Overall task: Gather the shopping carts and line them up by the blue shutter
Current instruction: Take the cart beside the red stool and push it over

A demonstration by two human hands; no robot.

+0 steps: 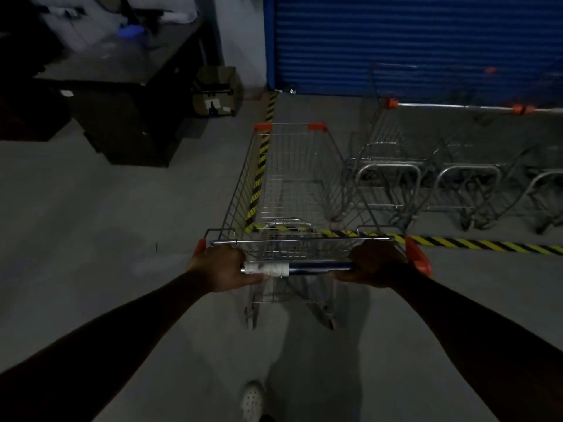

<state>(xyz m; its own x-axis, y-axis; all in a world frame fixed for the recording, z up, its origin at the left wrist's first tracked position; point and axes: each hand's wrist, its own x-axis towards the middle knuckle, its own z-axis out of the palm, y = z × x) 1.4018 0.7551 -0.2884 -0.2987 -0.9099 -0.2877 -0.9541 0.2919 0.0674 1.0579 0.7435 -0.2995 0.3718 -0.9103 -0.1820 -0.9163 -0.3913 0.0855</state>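
Wire cart (289, 184), orange corners, left hand (221, 266) and right hand (376, 264), grip clenched on handle (313, 266), perhaps three blurred carts (426, 178) beside

Both hands (219, 266) (373, 264) grip the cart's handle (310, 267), facing the blue shutter (411, 41).

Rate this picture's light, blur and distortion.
Head view: dim throughout, arms nearly black; shutter is the brightest area; parked carts at right and desk clutter at top left smear with motion blur; held cart is fairly sharp; wide-angle lens splays the arms toward the corners.
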